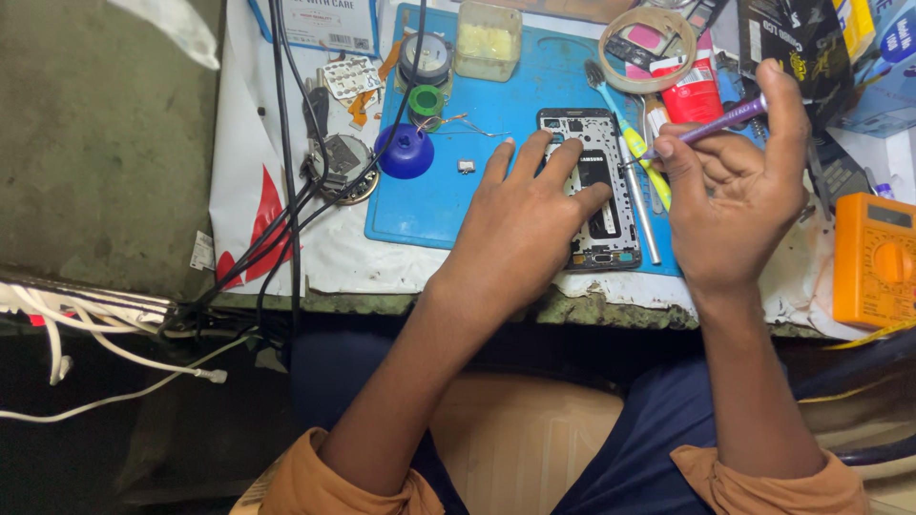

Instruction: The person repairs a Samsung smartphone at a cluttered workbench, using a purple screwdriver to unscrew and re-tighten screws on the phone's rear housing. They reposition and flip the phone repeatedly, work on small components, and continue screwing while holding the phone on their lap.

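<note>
Head view: left hand [520, 224] lay flat, pinning the phone [593, 162]; right hand [735, 186] pinched a purple tool [720, 121]. Opened phone looked light, fragile; best held by edges.

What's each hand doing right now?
Left hand: open, fingers spread flat on the opened phone.
Right hand: closed, holding a purple-handled tool.
</note>
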